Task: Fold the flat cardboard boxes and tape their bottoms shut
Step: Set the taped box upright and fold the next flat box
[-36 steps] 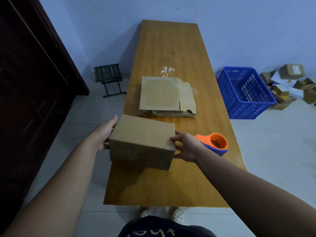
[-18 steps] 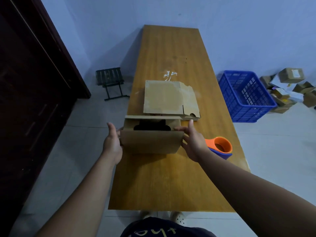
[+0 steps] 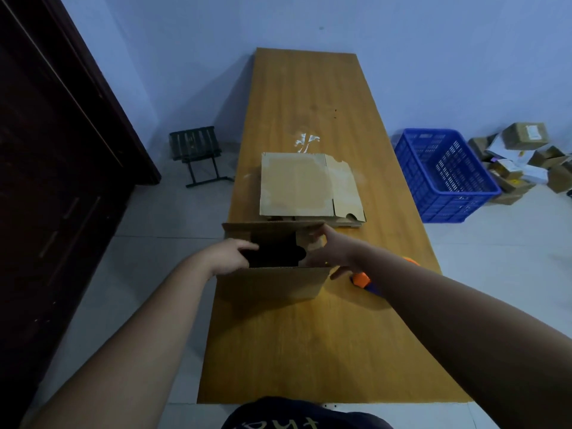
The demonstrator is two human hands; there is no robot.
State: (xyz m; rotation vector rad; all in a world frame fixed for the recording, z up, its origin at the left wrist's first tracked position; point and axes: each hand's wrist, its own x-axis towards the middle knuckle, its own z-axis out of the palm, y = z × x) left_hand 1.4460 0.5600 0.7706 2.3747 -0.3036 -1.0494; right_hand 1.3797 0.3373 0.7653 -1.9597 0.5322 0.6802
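Long wooden table [image 3: 309, 351], orange-brown grain, runs away toward far wall. Shiny whitish smear [image 3: 305, 140] on tabletop near middle. Pale blue wall [image 3: 402, 41] behind. Light tiled floor [image 3: 510, 258] on both sides. Blue slotted plastic crate [image 3: 445, 193] on floor right of table. Heap of small brown parcels [image 3: 523, 156] and white papers just beyond crate. Dark folding stool [image 3: 195, 147] on floor left of table. Dark wooden door [image 3: 46, 181] fills left edge. Dark garment [image 3: 297, 416] with lettering at bottom edge.

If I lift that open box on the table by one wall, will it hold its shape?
Probably light: the box looks empty and dark inside. Its thin walls would likely flex, since its top is open. Pushed, it should slide on the smooth table rather than tip, being low and wide.
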